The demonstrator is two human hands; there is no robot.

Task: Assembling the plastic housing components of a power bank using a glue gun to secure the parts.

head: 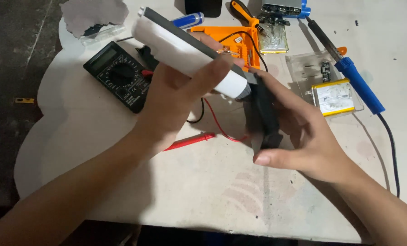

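While the left hand [176, 98] is wrapped around a long white slab-shaped plastic casing with a grey face [185, 48], lifting it above the pale worn tabletop [203, 191] with its far end tilted up and away, the right hand [303, 132] pinches a black, flat, oblong plastic part [263, 116] between thumb and fingers. That black part stands nearly on end and meets the lower end of the white casing, where a small dark round fitting shows; whether the two are joined I cannot tell. Left of the casing, a black digital multimeter with a round dial [119, 75] lies flat on the tabletop. Below the casing, its red probe [190, 141] rests on the surface, with red and black leads curling under the hands. Behind the casing sits an orange plastic tray-like housing [233, 38]. Right of the casing, a blue-handled soldering iron [349, 75] lies slantwise, just beside a silver pouch battery edged in yellow tape [334, 96] in a clear plastic tray.
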